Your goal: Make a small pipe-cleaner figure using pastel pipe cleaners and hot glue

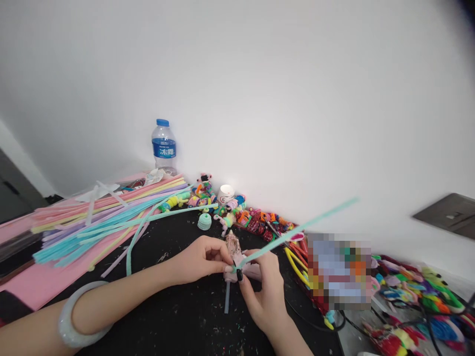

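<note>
A mint-green pipe cleaner slants up to the right from my fingertips, its long free part in the air. My left hand pinches its lower end. Close beside, my right hand, with a dark thumbnail, grips the same end. What shape the end has is hidden by the fingers. Behind and beneath the hands lies a pale, stained glue gun, nozzle pointing away. A translucent glue stick juts from its back. Just beyond is a small coiled mint-green piece.
Bundled pastel pipe cleaners spread over pink sheets at left. A water bottle stands by the wall, a white paper cup nearer the middle. Scissors, yellow-handled pliers, a black cable and colourful fuzzy figures crowd the right.
</note>
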`<state>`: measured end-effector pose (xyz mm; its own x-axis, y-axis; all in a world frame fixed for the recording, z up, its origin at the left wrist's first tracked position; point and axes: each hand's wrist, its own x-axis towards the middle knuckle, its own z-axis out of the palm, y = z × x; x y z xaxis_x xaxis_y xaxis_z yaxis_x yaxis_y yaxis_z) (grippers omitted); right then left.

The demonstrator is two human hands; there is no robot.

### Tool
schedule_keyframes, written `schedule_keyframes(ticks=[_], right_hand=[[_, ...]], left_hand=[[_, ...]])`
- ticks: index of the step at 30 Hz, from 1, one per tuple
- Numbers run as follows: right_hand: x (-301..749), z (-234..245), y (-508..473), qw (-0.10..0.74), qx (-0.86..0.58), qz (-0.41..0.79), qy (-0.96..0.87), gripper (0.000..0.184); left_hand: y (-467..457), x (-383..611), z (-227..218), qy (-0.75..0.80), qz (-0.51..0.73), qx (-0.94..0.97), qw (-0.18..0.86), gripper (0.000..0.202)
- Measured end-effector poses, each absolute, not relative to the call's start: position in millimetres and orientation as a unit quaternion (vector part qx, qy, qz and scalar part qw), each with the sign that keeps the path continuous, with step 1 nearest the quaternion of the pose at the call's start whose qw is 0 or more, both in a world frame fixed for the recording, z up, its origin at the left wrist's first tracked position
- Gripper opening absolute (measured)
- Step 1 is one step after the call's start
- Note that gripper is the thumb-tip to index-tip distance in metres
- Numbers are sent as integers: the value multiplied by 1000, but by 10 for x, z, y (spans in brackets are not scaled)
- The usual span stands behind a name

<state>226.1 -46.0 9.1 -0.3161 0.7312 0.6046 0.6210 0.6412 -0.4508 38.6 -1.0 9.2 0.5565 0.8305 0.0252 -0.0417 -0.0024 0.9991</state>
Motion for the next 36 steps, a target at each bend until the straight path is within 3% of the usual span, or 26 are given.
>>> schedule_keyframes(ticks=[4,9,13,23,29,36], right_hand=[[2221,76,-470,423,-399,71,-811,13],[2207,26,-439,442,-465,78,-764,22],[2183,4,-432,449,-512,155,-715,29],[2054,80,-483,454,-556,295,-631,35],[2001,97,-510,466,-540,299,-635,34],[1972,22,-543,454,-518,213,-693,38]], left_hand=[[-46,386,101,305,320,630,639,8],[-22,389,89,294,347,616,643,12],[-1,394,72,296,363,608,641,21],[-8,386,101,325,393,619,597,17],[-6,397,112,326,407,601,606,21],[-40,444,99,329,408,546,654,26]])
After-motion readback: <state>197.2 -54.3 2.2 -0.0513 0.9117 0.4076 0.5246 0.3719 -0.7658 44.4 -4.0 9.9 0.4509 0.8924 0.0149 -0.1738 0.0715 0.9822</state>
